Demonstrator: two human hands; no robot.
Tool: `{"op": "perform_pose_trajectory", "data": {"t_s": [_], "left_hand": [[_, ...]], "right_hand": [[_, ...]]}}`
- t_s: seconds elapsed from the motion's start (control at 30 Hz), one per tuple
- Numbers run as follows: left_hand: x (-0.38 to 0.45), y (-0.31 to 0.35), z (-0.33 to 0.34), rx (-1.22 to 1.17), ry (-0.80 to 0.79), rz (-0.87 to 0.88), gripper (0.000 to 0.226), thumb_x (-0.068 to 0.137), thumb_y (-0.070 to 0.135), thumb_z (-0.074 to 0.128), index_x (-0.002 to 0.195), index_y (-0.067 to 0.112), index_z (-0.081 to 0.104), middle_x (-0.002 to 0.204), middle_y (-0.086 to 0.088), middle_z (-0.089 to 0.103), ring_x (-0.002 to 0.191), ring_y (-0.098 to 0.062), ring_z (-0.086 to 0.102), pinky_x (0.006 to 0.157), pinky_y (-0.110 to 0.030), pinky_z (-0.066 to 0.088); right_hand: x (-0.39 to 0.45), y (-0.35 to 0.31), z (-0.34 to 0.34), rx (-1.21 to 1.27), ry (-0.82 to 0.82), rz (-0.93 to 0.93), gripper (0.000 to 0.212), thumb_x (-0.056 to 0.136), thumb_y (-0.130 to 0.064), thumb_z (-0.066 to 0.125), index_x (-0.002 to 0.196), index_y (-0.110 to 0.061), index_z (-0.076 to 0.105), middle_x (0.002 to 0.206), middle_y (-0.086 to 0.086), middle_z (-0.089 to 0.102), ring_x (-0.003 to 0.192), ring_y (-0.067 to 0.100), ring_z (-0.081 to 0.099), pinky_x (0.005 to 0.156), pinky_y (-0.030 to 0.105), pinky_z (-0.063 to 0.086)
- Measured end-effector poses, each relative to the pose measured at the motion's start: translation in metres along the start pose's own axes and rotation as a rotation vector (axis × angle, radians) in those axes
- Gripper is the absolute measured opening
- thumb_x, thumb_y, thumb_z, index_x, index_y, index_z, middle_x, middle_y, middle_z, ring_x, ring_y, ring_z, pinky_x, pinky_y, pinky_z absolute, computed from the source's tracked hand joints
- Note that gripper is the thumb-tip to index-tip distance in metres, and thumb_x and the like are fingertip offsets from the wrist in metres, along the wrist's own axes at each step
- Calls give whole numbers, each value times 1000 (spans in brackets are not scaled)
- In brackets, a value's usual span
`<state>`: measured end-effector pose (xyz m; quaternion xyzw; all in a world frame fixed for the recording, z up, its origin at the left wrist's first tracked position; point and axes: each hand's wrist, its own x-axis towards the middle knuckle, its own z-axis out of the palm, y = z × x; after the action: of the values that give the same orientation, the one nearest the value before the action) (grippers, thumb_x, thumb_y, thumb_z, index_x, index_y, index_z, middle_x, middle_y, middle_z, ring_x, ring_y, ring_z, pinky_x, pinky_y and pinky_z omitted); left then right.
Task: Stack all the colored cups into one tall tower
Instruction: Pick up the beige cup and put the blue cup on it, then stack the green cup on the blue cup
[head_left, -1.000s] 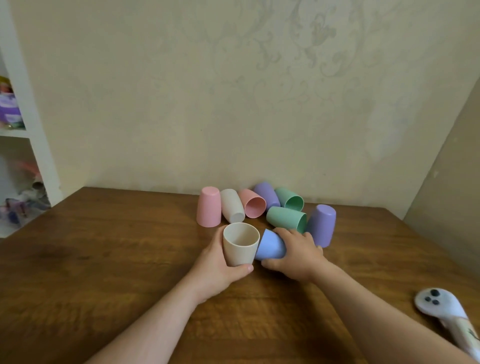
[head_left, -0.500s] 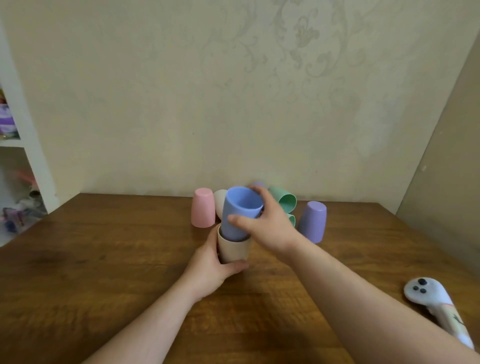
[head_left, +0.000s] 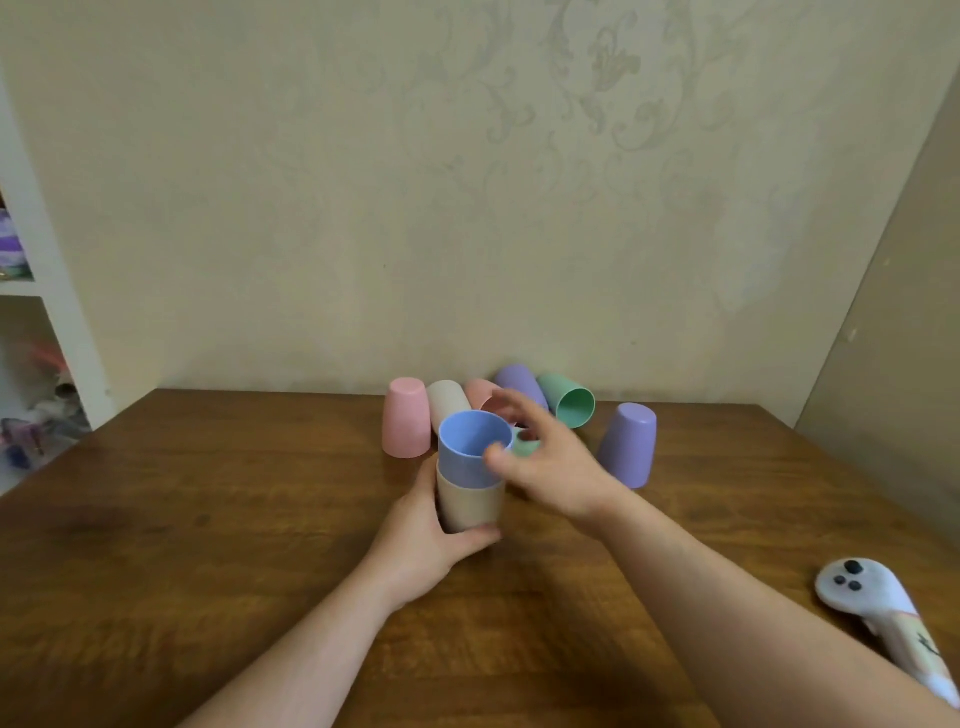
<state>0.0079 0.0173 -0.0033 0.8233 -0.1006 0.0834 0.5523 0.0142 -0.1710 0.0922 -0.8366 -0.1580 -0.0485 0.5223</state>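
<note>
Two stacked: blue cup (head_left: 474, 448) is sitting upright inside the beige cup (head_left: 470, 503) on the counter (head_left: 208, 519).
Left hand (head_left: 423, 540): fingers are wrapping the beige cup.
Right hand (head_left: 545, 457): is hovering beside the blue rim, fingers spread, gripping nothing.
Loose cups counted: two pink, two purple, two green, one beige, near the wall.
Hidden: second green cup (head_left: 524, 447) and lying pink cup (head_left: 485, 397) are showing only partly behind the right hand.
Cut off: white controller (head_left: 878, 608) at the frame's edge.

The blue cup (head_left: 474, 448) now sits nested in the beige cup (head_left: 470, 505). The right hand (head_left: 545, 460) has let go, its fingers (head_left: 511, 402) spread just beside the rim.
</note>
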Motion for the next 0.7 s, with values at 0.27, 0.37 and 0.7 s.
{"op": "perform_pose_trajectory", "data": {"t_s": [0.27, 0.37, 0.7], "left_hand": [[-2, 3, 1, 35, 46, -18, 85, 69, 40, 98, 134, 54, 44, 130, 26, 66, 116, 3, 65, 94, -27, 55], [-3, 2, 0, 23, 57, -24, 87, 69, 41, 98, 137, 52, 46, 130, 27, 67, 116, 2, 66, 93, -27, 54], [-2, 5, -3, -178, 27, -1, 121, 68, 48, 95, 155, 68, 13, 158, 33, 43, 136, 6, 52, 111, -29, 46]], "right_hand": [[0, 71, -4, -600, -65, 178, 86, 84, -45, 76, 160, -46, 36, 162, -1, 31, 146, 31, 38, 121, 39, 35], [-9, 88, 2, -475, 114, 124, 83, 85, -43, 85, 156, -38, 42, 154, -1, 39, 137, 21, 52, 109, 35, 47], [-4, 61, -35, -349, 260, 247, 104, 77, -46, 81, 164, -36, 24, 136, -4, 54, 127, 21, 58, 102, 38, 51]]}}
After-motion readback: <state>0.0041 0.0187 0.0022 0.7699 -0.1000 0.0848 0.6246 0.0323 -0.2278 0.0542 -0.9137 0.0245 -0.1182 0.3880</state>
